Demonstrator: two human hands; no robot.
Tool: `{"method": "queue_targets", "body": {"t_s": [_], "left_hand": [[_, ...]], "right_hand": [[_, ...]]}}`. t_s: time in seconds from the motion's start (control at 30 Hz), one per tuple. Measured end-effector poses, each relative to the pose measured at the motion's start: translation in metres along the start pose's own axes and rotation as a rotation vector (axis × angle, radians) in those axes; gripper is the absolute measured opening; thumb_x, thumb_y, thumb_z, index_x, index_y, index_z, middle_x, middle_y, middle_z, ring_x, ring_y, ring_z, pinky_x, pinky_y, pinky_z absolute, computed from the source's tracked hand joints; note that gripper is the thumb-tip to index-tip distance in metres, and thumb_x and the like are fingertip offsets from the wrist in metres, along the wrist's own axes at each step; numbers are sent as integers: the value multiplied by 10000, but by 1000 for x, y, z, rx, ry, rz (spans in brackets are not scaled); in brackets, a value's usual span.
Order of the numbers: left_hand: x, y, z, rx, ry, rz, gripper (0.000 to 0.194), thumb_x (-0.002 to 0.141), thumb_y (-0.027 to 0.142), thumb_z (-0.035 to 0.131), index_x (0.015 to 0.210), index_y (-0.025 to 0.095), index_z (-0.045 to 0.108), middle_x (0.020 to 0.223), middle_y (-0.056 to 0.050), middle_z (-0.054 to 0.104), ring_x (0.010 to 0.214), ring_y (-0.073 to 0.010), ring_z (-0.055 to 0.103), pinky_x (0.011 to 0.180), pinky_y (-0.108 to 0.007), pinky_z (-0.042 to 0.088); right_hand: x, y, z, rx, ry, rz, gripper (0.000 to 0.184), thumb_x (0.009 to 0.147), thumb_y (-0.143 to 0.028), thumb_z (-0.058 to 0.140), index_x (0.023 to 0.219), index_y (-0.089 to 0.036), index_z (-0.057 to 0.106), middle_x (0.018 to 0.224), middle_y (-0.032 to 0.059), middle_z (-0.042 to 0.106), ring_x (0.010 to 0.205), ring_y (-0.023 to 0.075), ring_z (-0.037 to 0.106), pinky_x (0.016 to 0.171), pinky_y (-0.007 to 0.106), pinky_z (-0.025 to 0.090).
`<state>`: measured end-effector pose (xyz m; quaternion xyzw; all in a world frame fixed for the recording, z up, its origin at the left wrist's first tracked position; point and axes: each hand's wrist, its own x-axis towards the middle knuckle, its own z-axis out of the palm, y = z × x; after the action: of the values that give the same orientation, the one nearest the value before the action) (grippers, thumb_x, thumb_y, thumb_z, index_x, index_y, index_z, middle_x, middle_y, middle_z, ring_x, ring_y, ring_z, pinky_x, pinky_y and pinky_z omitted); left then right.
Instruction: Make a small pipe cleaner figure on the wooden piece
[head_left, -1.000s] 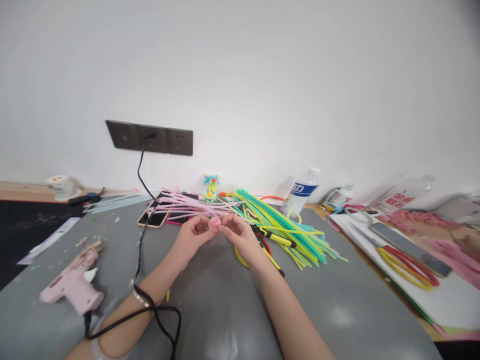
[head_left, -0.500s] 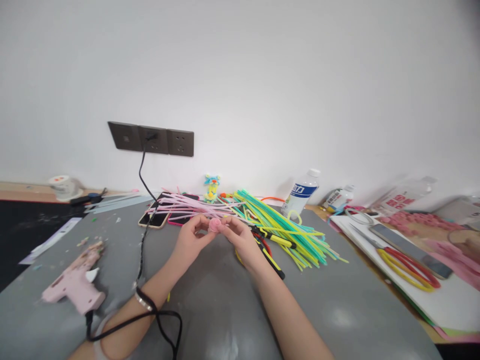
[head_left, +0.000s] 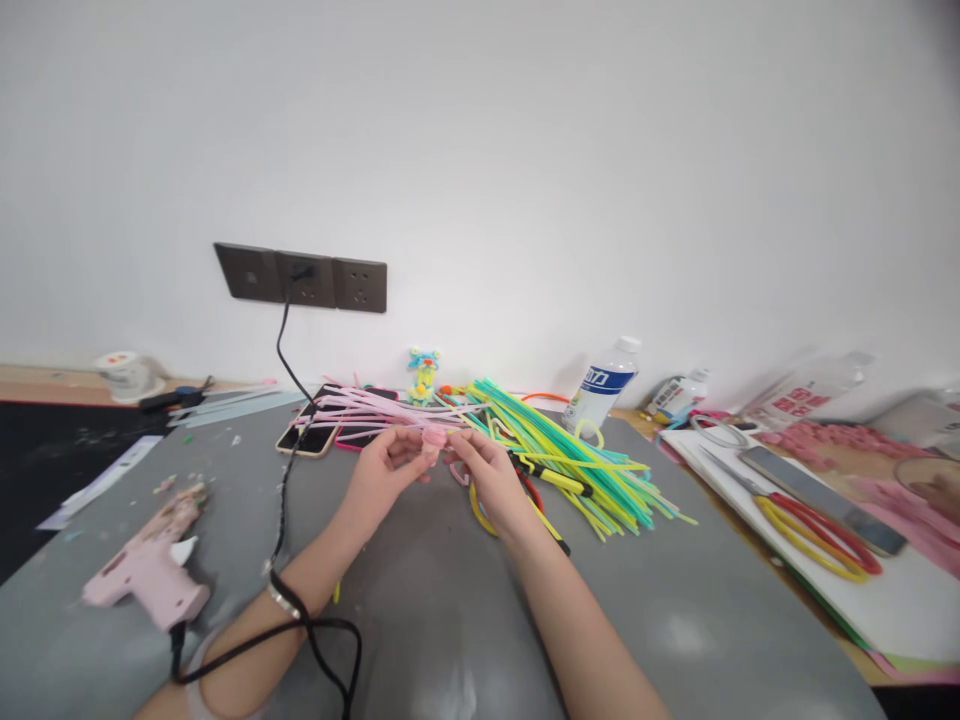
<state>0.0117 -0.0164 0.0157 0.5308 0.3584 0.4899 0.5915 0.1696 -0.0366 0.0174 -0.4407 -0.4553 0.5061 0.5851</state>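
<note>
A small pink coil (head_left: 433,438), seemingly wound from pipe cleaner, is pinched between both hands above the grey table. The fingertips of my left hand (head_left: 390,470) are closed on its left side. My right hand (head_left: 486,478) grips the right side with thumb and forefinger. A short pink curve shows below the right fingers; whether it joins the coil I cannot tell. Just behind the hands lies a bunch of pale pink pipe cleaners (head_left: 375,408). Green and yellow pipe cleaners (head_left: 577,455) spread to the right, beside yellow-and-black handled pliers (head_left: 559,478).
A pink glue gun (head_left: 154,570) lies at left; its black cord (head_left: 281,500) crosses my left forearm to the wall socket (head_left: 300,277). A bottle (head_left: 604,385), scissors (head_left: 814,535) and a phone (head_left: 821,500) are at right. Part of another person's hand (head_left: 941,498) shows there.
The pink coil has turned from showing its round spiral face to a more sideways view. My right fingers have shifted slightly on it, and a pink curve shows below them.
</note>
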Motion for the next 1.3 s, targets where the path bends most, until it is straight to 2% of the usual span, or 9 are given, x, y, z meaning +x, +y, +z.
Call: {"method": "queue_targets", "body": {"t_s": [0.17, 0.3, 0.47, 0.67, 0.8, 1.1, 1.3], "left_hand": [[-1, 2, 1, -141, 37, -107, 421, 611, 371, 854, 862, 179, 575, 758, 10, 684, 681, -129, 647, 597, -226, 540], [-4, 7, 3, -182, -2, -142, 373, 627, 345, 853, 853, 168, 615, 757, 11, 673, 705, -118, 637, 623, -214, 538], [-5, 10, 3, -290, -68, -198, 290, 664, 324, 841, 843, 160, 683, 741, 12, 674, 691, -99, 641, 636, -193, 537], [-3, 9, 1, -386, -74, -300, 344, 643, 339, 855, 904, 159, 722, 829, -37, 740, 748, -137, 703, 656, -206, 563], [-3, 9, 1, -386, -65, -301, 335, 634, 330, 862, 884, 164, 712, 827, -41, 746, 745, -144, 711, 646, -208, 567], [-4, 10, 2, -341, -104, -267, 266, 665, 291, 836, 870, 186, 703, 846, -13, 721, 753, -127, 678, 677, -223, 550], [-4, 8, 2, -270, -54, -181, 298, 657, 286, 833, 882, 181, 669, 847, 2, 672, 765, -113, 630, 737, -248, 534]], "right_hand": [[1, 4, -1, 29, -4, 4, 423, 699, -594, 727, 703, -183, 630, 705, 6, 618, 558, 110, 466, 516, 247, 311], [-1, 4, 2, 42, -55, -36, 342, 738, -515, 738, 715, -195, 618, 673, -8, 591, 555, 112, 446, 534, 256, 344], [-2, 1, 4, 27, -65, -51, 320, 718, -475, 769, 718, -205, 597, 648, -23, 545, 573, 118, 441, 546, 253, 363], [-2, 1, 2, 65, -71, -47, 308, 718, -451, 775, 731, -202, 595, 638, -37, 533, 549, 103, 409, 542, 251, 337], [-3, -1, 2, 62, -63, -52, 319, 718, -459, 773, 721, -202, 583, 607, -47, 496, 539, 103, 387, 527, 249, 315], [-2, -1, 3, 33, -37, -65, 347, 673, -468, 796, 724, -197, 585, 653, -31, 527, 549, 103, 410, 520, 245, 318], [-2, -1, 2, 50, 16, -43, 346, 702, -491, 768, 734, -201, 583, 658, -31, 532, 563, 109, 432, 535, 243, 350]]}}
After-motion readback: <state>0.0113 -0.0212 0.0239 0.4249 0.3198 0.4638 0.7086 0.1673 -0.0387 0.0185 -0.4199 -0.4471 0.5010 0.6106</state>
